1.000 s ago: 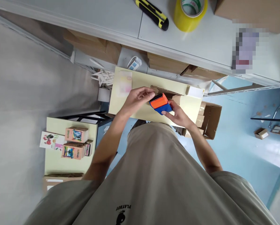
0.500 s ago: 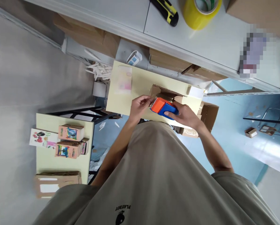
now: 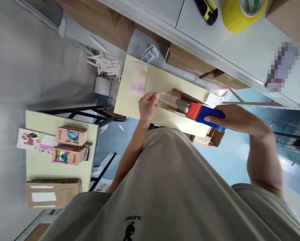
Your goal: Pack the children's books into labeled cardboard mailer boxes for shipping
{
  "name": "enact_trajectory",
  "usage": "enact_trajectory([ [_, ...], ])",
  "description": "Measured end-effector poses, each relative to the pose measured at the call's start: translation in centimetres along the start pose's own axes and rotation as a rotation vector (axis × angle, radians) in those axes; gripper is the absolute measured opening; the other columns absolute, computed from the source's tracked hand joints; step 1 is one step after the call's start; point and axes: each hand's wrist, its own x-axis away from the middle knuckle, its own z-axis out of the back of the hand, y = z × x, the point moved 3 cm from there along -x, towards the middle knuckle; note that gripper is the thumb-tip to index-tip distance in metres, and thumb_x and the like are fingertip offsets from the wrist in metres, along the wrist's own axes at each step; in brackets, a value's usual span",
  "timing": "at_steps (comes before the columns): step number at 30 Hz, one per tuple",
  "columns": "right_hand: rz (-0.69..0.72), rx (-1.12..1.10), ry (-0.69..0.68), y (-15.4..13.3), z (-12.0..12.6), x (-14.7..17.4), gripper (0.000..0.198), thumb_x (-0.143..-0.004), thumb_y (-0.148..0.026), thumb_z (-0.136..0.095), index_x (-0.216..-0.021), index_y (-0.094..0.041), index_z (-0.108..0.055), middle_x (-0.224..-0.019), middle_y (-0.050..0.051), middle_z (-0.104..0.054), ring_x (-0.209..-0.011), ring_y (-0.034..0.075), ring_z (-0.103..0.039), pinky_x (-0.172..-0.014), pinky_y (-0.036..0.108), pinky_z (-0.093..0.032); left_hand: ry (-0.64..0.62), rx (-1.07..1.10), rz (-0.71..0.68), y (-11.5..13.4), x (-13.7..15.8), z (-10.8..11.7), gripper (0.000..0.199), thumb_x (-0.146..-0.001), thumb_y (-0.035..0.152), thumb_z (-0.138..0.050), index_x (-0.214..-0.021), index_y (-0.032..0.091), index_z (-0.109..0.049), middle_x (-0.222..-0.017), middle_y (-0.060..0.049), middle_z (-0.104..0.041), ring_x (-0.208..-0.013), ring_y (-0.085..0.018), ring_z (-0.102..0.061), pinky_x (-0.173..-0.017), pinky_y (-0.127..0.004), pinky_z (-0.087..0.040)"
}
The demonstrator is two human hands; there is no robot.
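Observation:
An orange and blue tape dispenser (image 3: 207, 115) is gripped in my right hand (image 3: 236, 117), to the right of a cardboard box (image 3: 175, 97). My left hand (image 3: 148, 105) is closed in a pinch at the end of a strip of clear tape (image 3: 168, 98). That strip stretches between my left hand and the dispenser's orange head, passing over the box. The box stands on a pale yellow table (image 3: 123, 97), and a flat clear packet with pink and yellow print (image 3: 139, 77) lies at the table's left end.
A grey shelf above holds a yellow tape roll (image 3: 236, 18) and a utility knife (image 3: 208, 12). A power strip (image 3: 150, 54) sits behind the table. On a side table (image 3: 35, 169) are small printed boxes (image 3: 71, 135) and flattened cardboard (image 3: 53, 194).
My right hand has moved right with the tape dispenser, away from my left hand. A length of clear tape now spans the widened gap. The view has shifted slightly.

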Motion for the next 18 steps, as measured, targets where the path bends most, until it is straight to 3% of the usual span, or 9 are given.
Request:
enact_trajectory([
  [4,-0.067,0.034,0.008,0.9,1.8,1.1,0.084,-0.097,-0.109,-0.053,-0.078,-0.028,-0.062,-0.067,0.004,-0.071,-0.061,0.022,-0.065,-0.064,0.039,-0.042,-0.017,0.02,0.092,-2.7,-2.8,1.6,0.033,-0.095,0.049,-0.097,-0.089,0.02,-0.083,-0.079,-0.001,-0.075,-0.064,-0.01,-0.06,-0.063,-0.024,-0.052],
  [13,-0.146,0.091,0.069,-2.3,1.8,-0.7,0.078,-0.102,-0.1,-0.054,-0.076,-0.027,-0.062,-0.069,0.005,-0.072,-0.068,0.023,-0.068,-0.072,0.04,-0.045,-0.045,0.113,0.29,-8.2,-4.6,-2.3,0.046,-0.084,0.058,-0.103,-0.084,0.021,-0.077,-0.081,-0.003,-0.077,-0.068,-0.012,-0.062,-0.061,-0.023,-0.05],
  [18,-0.147,0.102,0.066,-3.9,0.9,-2.2,0.073,-0.107,-0.093,-0.056,-0.08,-0.026,-0.066,-0.07,0.006,-0.073,-0.072,0.024,-0.069,-0.073,0.04,-0.045,-0.041,0.096,0.364,-9.9,-5.0,-3.0,0.036,-0.092,0.049,-0.099,-0.085,0.02,-0.078,-0.079,-0.002,-0.075,-0.069,-0.012,-0.062,-0.063,-0.024,-0.049],
])
